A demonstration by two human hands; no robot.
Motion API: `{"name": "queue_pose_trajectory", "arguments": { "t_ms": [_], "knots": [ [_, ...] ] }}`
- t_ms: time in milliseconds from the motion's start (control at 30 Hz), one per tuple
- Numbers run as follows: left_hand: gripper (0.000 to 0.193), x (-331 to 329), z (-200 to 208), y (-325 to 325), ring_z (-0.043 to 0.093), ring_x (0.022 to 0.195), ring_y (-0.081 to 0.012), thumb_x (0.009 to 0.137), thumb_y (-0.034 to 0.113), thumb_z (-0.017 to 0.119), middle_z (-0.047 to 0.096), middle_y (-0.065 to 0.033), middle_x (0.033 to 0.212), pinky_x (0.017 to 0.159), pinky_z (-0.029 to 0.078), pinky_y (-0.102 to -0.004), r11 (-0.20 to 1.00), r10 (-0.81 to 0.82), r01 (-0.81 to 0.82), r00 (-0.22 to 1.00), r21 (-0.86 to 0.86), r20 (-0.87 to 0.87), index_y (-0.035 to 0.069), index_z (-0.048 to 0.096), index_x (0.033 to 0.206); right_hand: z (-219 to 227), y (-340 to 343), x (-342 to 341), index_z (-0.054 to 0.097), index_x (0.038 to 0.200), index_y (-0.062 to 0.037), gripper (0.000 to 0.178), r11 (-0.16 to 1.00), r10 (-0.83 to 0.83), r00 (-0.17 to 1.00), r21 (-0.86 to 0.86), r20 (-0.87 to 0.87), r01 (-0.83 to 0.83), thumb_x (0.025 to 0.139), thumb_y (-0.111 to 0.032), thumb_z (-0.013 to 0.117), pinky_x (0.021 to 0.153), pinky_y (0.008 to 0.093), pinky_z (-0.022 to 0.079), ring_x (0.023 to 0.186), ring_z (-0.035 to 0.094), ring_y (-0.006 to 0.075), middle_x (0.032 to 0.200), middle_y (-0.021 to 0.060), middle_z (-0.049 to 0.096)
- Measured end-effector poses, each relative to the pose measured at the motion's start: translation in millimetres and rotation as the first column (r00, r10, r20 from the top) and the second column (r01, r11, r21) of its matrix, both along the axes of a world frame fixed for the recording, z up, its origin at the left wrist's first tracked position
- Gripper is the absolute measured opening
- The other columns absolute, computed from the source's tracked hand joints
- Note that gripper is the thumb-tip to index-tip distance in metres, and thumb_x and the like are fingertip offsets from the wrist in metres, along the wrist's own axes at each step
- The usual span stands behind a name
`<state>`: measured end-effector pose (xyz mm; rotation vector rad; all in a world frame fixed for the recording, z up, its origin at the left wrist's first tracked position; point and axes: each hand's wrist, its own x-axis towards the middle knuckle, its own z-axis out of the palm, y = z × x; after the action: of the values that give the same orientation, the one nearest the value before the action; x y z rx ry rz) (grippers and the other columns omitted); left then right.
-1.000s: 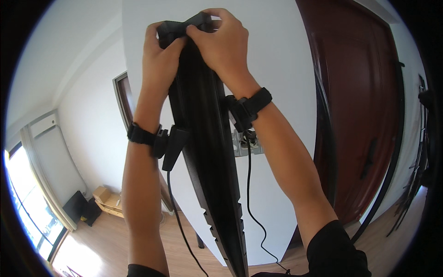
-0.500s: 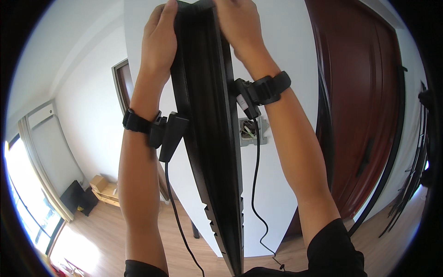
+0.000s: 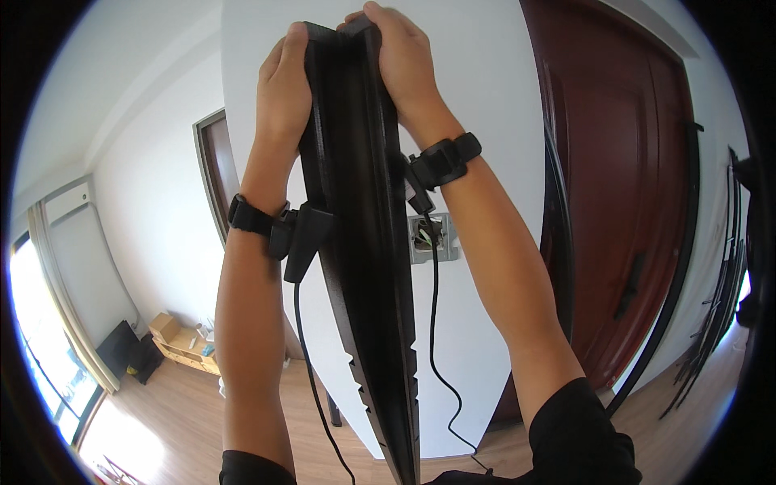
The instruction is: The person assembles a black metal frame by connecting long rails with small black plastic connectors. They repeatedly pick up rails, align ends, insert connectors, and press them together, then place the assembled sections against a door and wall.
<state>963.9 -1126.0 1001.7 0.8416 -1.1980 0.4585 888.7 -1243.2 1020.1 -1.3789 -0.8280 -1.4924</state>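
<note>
Both hands clamped on one long black channelled rail [image 3: 364,267], running from top centre to bottom centre of frame: left hand [image 3: 284,97] wrapping its left edge, right hand [image 3: 400,61] gripping its top end. Raised upright before white wall [image 3: 485,97]; apparently mid-positioning, not fixed anywhere.
</note>
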Motion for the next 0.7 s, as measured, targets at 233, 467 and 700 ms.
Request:
{"name": "queue_pose_trajectory", "arguments": {
  "t_ms": [233,467,700],
  "knots": [
    [0.049,4,-7,-2,0.06,0.1,-0.0143,0.106,0.046,0.049,0.068,-0.0046,0.104,0.093,0.045,-0.029,0.993,0.106,-0.103,0.993,-0.064,0.056,0.002,0.068,0.121,-6,-3,10,0.069,0.093,-0.0006,0.028,0.999,-0.039,0.997,-0.004,0.067,0.039,0.101,-0.025,0.056,0.082,0.0312,0.051,0.082,0.064,0.0147,0.089,0.0068,0.072],
    [0.035,8,6,-4,0.062,0.104,-0.0126,0.104,0.034,0.059,0.07,-0.0022,0.108,0.096,0.045,-0.0258,0.97,-0.168,0.198,0.965,-0.141,0.199,0.005,0.068,0.122,7,-4,5,0.07,0.09,-0.0024,0.026,0.977,-0.189,0.954,-0.057,0.231,0.207,0.1,-0.022,0.056,0.084,0.0304,0.051,0.084,0.066,0.0146,0.09,0.0061,0.073],
    [0.04,9,12,15,0.064,0.11,-0.0183,0.094,0.013,0.07,0.068,-0.008,0.117,0.095,0.051,-0.0282,0.988,0.012,0.046,0.928,-0.145,0.372,0.007,0.062,0.132,17,14,-4,0.071,0.097,-0.0022,0.023,0.987,-0.121,0.982,-0.085,0.148,0.135,0.1,-0.02,0.056,0.087,0.029,0.051,0.089,0.066,0.0142,0.093,0.006,0.074]
  ]
}}
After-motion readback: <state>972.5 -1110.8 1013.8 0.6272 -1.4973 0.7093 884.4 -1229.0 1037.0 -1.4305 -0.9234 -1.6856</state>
